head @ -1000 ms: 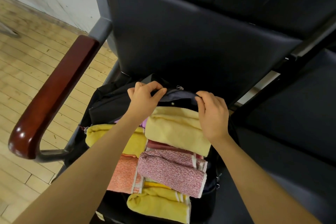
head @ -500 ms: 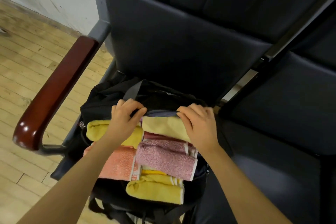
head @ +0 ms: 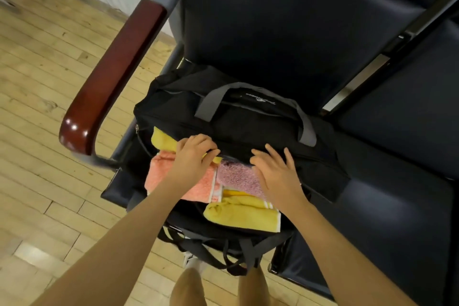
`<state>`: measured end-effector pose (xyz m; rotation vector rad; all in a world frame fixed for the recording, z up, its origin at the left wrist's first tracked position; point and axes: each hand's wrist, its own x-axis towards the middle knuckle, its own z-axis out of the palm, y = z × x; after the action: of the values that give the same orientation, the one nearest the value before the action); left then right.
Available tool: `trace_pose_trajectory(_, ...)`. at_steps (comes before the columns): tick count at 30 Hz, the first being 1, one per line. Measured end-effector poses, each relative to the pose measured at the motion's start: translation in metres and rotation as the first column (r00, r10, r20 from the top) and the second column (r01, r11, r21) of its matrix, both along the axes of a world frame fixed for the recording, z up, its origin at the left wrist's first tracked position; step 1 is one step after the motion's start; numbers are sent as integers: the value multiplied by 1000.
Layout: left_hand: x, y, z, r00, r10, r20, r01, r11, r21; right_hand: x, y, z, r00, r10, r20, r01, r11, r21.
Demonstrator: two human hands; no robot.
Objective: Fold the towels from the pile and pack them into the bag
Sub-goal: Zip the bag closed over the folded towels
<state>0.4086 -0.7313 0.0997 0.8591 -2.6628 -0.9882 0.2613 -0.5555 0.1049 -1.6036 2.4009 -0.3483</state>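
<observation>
A black bag (head: 250, 129) with grey handles lies on a dark chair seat. Its top flap covers the far half of the folded towels inside. Still showing are a yellow towel (head: 161, 139) at the far left, an orange towel (head: 173, 181), a pink towel (head: 236, 179) and a rolled yellow towel (head: 243, 213) nearest me. My left hand (head: 196, 156) grips the flap's near edge with curled fingers and thumb. My right hand (head: 275, 171) lies flat on the flap's edge, fingers spread and straight.
A red-brown wooden armrest (head: 114, 77) runs along the left of the seat. The dark chair back (head: 273, 32) rises behind the bag, and a second seat (head: 407, 181) adjoins on the right. Wooden floor (head: 49, 131) lies to the left. My legs show at the bottom.
The bag's flap has come toward me over the towels and now hides the pale yellow one. My right hand has gone from pinching the edge to lying flat on it.
</observation>
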Motion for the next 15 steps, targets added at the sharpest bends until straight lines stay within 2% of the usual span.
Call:
trace_pose_trajectory(2,5,-5,5,998,6,-57,-10,997,-77,8,-13,3,999,-53,10,53,998,-30)
trace_pose_trajectory(4,25,-14,2,995,50,-85,-64,984,-163,26,-28,7,999,-28,-39,24,994,-108)
trace_pose_trajectory(6,58,-28,-10,989,136,-59,-144,974,-172,52,-45,5,994,71,-84,-86,977,-195)
trace_pose_trajectory(8,93,-44,-27,984,177,4,-174,973,-149,86,-64,-9,969,235,-75,-245,952,-182)
trace_pose_trajectory(11,125,-79,-54,989,64,133,-49,992,-117,130,-90,-44,909,417,-11,-417,908,-32)
trace_pose_trajectory(14,140,-109,-79,931,-181,318,184,983,21,144,-107,-79,932,362,-5,-359,925,125)
trace_pose_trajectory(15,143,-115,-89,889,-234,393,250,968,11,144,-111,-87,947,321,-21,-315,937,149)
